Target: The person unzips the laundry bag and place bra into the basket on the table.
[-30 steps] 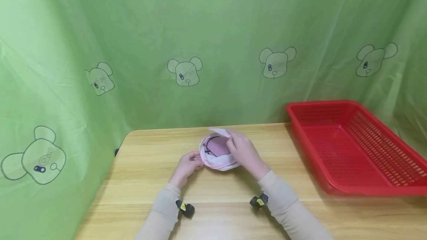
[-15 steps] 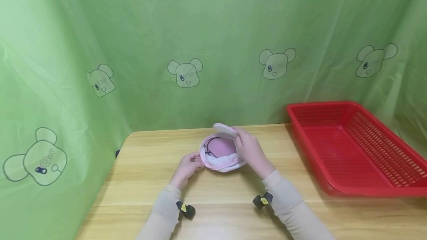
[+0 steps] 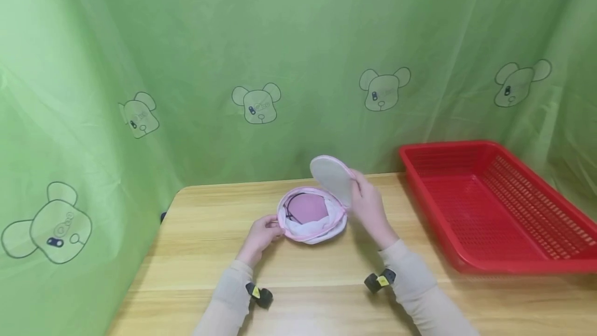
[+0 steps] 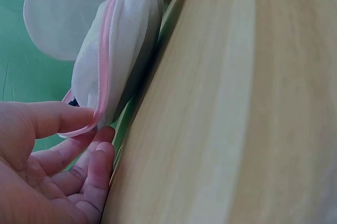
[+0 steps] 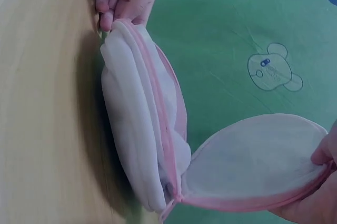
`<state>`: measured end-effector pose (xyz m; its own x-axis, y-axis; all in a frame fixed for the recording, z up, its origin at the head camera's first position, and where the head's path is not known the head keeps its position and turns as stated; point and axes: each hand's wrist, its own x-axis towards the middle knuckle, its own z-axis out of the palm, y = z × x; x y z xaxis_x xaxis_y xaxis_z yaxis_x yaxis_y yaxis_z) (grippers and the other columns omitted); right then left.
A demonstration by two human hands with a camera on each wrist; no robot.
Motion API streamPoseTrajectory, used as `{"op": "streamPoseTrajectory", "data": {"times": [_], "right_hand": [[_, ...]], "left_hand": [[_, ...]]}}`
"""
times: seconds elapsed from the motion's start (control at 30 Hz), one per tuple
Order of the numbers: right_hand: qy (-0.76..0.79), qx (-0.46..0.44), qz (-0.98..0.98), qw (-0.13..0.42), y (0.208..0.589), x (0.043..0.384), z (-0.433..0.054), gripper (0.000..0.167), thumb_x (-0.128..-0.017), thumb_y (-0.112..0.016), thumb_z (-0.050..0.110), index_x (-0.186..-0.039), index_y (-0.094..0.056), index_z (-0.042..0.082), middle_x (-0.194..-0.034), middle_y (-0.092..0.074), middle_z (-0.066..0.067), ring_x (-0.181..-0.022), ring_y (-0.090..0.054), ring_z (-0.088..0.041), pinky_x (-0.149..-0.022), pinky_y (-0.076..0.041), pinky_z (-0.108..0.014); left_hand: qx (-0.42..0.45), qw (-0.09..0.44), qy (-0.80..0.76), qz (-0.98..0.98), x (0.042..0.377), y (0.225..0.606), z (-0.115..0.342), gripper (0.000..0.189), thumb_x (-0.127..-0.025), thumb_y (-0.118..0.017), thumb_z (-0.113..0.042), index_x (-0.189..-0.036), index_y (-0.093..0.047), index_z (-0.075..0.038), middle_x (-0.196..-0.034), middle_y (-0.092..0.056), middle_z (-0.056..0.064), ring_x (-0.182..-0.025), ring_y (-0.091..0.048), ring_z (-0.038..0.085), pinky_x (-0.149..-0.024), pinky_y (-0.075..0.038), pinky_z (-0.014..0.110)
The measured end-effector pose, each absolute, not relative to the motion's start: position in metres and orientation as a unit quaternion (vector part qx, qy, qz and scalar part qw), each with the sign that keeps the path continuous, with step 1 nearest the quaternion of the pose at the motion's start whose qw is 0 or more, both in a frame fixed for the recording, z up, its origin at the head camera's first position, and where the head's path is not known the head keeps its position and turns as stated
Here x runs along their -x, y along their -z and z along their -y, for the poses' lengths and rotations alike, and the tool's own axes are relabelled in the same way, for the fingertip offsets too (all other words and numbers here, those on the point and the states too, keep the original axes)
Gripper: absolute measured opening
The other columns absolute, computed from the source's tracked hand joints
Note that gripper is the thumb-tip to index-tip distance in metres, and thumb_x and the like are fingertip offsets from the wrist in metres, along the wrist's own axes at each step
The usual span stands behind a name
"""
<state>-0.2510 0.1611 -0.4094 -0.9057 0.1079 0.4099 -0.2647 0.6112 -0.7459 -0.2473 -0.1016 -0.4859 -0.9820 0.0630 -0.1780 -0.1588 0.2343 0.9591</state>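
Observation:
A round white mesh laundry bag [image 3: 313, 234] with pink zip edging lies on the table, its lid flap [image 3: 328, 174] raised at the right. Inside sits a smooth mauve rounded item [image 3: 308, 208] with thin dark straps; its full shape is hidden. My left hand [image 3: 263, 235] pinches the bag's left rim, with the thumb on the pink edging in the left wrist view. At the right, my right hand [image 3: 370, 209] grips the outer edge of the flap. In the right wrist view the flap [image 5: 253, 155] stands well away from the bag's body, joined at one corner.
A large red plastic basket [image 3: 459, 266] with perforated walls stands at the right of the wooden table [image 3: 196, 263]. Green curtains [image 3: 308, 30] printed with bear heads hang behind and at both sides. Small black cameras are strapped to both wrists.
My right hand has moved right, swinging the lid flap up and outward, so more of the mauve item shows. The left hand stays at the bag's left rim.

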Motion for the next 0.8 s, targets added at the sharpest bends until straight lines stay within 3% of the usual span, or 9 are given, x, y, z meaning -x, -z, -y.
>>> {"op": "streamPoseTrajectory", "data": {"times": [0.23, 0.53, 0.7, 0.8], "right_hand": [[-0.515, 0.003, 0.827, 0.225, 0.414, 0.252, -0.178, 0.037, -0.102, -0.042, 0.012, -0.134, -0.054, 0.0, -0.134, -0.058, -0.024, -0.117, -0.058, -0.039, -0.099, -0.049, -0.051], [-0.617, 0.055, 0.76, 0.194, 0.415, 0.247, -0.192, 0.041, -0.1, -0.038, 0.008, -0.139, -0.047, -0.002, -0.139, -0.052, -0.02, -0.124, -0.048, -0.026, -0.109, -0.041, -0.04], [-0.662, 0.081, 0.721, 0.188, 0.418, 0.245, -0.194, 0.039, -0.097, -0.037, 0.002, -0.134, -0.048, -0.003, -0.131, -0.053, -0.016, -0.108, -0.05, -0.017, -0.092, -0.047, -0.017], [-0.694, 0.09, 0.693, 0.174, 0.419, 0.244, -0.196, 0.041, -0.095, -0.036, -0.001, -0.135, -0.044, -0.003, -0.129, -0.052, -0.014, -0.098, -0.053, -0.011, -0.079, -0.05, -0.011]], "left_hand": [[0.029, 0.09, -0.62, -0.779, 0.245, 0.484, 0.102, 0.048, -0.082, -0.066, -0.004, -0.128, -0.056, 0.006, -0.111, -0.067, 0.02, -0.086, -0.064, 0.016, -0.078, -0.056, 0.03], [0.033, 0.094, -0.622, -0.777, 0.249, 0.486, 0.103, 0.049, -0.081, -0.067, -0.004, -0.128, -0.056, 0.005, -0.11, -0.068, 0.017, -0.083, -0.063, 0.013, -0.075, -0.054, 0.024], [0.029, 0.092, -0.622, -0.777, 0.248, 0.486, 0.103, 0.048, -0.081, -0.066, -0.003, -0.128, -0.056, 0.006, -0.11, -0.068, 0.018, -0.082, -0.063, 0.013, -0.076, -0.056, 0.026], [0.029, 0.093, -0.624, -0.776, 0.248, 0.487, 0.103, 0.048, -0.081, -0.067, -0.003, -0.127, -0.057, 0.006, -0.109, -0.068, 0.018, -0.082, -0.062, 0.012, -0.076, -0.055, 0.026]]}}
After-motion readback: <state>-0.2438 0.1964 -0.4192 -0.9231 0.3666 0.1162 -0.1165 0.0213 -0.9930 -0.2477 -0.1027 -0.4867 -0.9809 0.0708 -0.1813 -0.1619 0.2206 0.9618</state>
